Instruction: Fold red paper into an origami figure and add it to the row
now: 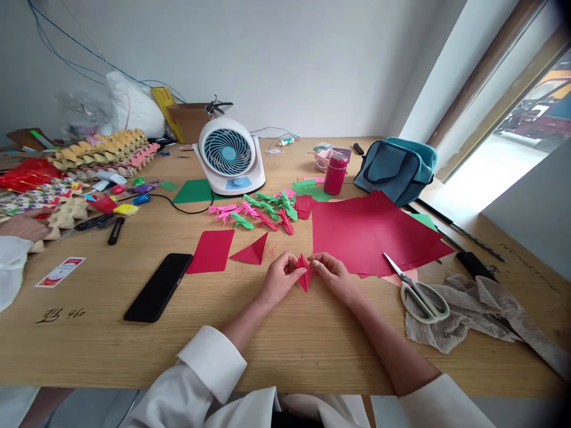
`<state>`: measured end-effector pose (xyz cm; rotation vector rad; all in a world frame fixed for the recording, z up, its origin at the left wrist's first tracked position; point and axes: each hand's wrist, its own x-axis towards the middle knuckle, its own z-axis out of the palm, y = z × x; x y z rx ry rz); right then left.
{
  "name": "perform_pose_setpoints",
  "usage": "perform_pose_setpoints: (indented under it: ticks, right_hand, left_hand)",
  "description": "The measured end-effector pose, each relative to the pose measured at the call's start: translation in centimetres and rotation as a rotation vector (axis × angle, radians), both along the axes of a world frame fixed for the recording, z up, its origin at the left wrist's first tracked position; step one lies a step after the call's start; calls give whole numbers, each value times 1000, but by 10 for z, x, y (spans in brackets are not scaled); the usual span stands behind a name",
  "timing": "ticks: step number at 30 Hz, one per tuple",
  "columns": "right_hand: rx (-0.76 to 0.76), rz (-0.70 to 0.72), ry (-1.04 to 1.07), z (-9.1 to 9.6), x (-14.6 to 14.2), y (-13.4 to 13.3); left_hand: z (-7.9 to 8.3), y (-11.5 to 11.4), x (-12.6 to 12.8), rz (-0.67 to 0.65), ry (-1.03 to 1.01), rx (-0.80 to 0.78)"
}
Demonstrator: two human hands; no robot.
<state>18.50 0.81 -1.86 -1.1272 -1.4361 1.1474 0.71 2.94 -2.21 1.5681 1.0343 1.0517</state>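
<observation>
A small folded piece of red paper (304,274) stands on edge on the wooden table (285,345) between both hands. My left hand (280,278) pinches its left side with closed fingers. My right hand (331,273) pinches its right side the same way. Just beyond them lie a folded red triangle (251,251) and a red paper rectangle (211,251). A stack of large red sheets (370,232) lies to the right of the hands.
A black phone (159,286) lies to the left. Scissors (417,290) rest on a grey cloth (482,309) at the right. Further back are several small folded paper figures (256,211), a white desk fan (231,156), a red bottle (335,173) and a teal bag (397,169).
</observation>
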Motion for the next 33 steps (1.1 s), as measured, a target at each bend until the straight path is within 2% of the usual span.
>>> perform_pose_setpoints:
  ticks: [3, 7, 14, 22, 26, 33]
  right_hand:
    - [-3, 60, -36, -5, -3, -2]
    - [-8, 66, -38, -11, -5, -4]
    - [-6, 7, -91, 6, -11, -12]
    - [-101, 105, 50, 4, -14, -17]
    - [-124, 49, 102, 3, -15, -16]
    - [-67, -34, 37, 3, -13, -13]
  left_hand:
    - [-4, -3, 1, -17, -112, -13]
    - [-1, -7, 1, -53, -119, -56]
    - [3, -8, -4, -43, 43, 26]
    - [7, -6, -6, -26, -54, -51]
    - [11, -7, -6, -25, -99, -93]
    - [14, -8, -9, -60, -71, -156]
